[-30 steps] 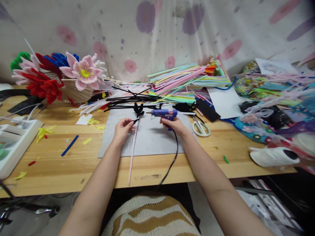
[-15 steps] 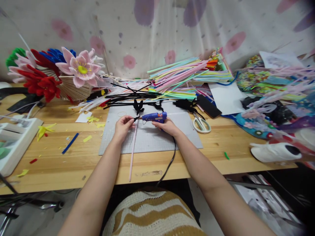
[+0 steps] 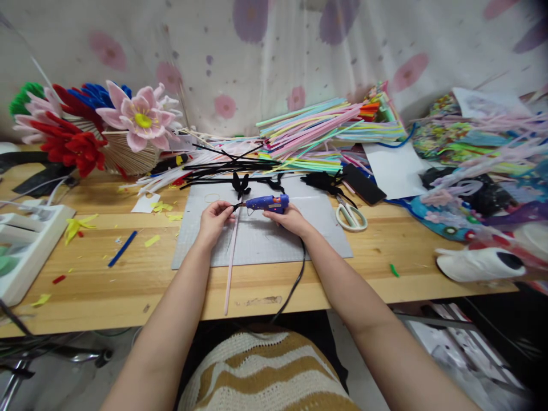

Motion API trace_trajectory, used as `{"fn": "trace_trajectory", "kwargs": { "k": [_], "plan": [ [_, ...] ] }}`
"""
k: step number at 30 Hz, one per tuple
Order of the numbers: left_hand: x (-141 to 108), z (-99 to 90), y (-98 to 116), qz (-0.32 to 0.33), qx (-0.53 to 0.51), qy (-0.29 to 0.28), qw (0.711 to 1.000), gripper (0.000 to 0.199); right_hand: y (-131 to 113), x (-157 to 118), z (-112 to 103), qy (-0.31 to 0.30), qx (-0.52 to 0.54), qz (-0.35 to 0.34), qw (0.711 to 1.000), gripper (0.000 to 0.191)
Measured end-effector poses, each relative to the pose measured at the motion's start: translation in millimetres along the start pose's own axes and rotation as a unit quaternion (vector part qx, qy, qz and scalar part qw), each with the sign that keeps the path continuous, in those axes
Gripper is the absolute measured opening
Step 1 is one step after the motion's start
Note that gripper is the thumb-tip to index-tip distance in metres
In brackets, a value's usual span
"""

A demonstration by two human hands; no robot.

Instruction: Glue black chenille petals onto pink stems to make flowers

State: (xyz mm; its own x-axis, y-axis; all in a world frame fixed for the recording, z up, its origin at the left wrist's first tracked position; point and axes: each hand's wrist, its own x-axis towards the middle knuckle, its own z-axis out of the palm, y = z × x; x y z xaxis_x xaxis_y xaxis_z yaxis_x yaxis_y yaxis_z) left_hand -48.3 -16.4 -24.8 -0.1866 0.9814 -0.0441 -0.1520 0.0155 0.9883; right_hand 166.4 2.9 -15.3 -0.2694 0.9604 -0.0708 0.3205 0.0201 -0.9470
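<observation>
In my right hand [image 3: 292, 218] is a blue hot glue gun [image 3: 268, 204], its nozzle pointing left. My left hand [image 3: 215, 221] pinches a small black pipe cleaner piece [image 3: 236, 206] right at the nozzle tip; whether they touch is too small to tell. Just beyond it, a black pipe cleaner shape with several petals [image 3: 241, 185] lies on the grey cutting mat [image 3: 261, 248]. A pale pink pipe cleaner [image 3: 230, 268] runs from below my left fingertips toward the table's front edge. The gun's black cord [image 3: 298, 279] hangs down past my right wrist.
Black pipe cleaners [image 3: 226, 166] and pastel bundles [image 3: 317, 128] lie behind the mat. Scissors [image 3: 351, 216] and a black phone [image 3: 363, 185] sit to its right. Fuzzy flowers [image 3: 141, 120] and a power strip [image 3: 36, 245] stand left. A white roll [image 3: 479, 266] lies at right.
The glue gun has shifted very slightly left and its rear a little lower, with my right hand. My left hand stays in place with the black piece.
</observation>
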Motion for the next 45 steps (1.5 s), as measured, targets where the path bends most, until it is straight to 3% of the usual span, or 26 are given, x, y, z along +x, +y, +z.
{"fn": "trace_trajectory", "kwargs": {
  "k": [15, 23, 32, 45],
  "plan": [
    [0, 1.0, 2, 0.001, -0.004, -0.002, 1.0, 0.022, 5, 1, -6, 0.016, -0.017, -0.001, 1.0, 0.037],
    [0, 0.1, 1, 0.001, -0.006, 0.001, 1.0, 0.022, 5, 2, -1, -0.008, -0.001, -0.006, 1.0, 0.037],
    [0, 0.1, 1, -0.005, -0.01, 0.003, 1.0, 0.024, 5, 1, -8, 0.019, -0.019, -0.002, 1.0, 0.04],
    [0, 0.7, 1, -0.004, -0.013, 0.006, 1.0, 0.022, 5, 3, 0, 0.014, 0.006, 0.002, 1.0, 0.04]
  ]
}}
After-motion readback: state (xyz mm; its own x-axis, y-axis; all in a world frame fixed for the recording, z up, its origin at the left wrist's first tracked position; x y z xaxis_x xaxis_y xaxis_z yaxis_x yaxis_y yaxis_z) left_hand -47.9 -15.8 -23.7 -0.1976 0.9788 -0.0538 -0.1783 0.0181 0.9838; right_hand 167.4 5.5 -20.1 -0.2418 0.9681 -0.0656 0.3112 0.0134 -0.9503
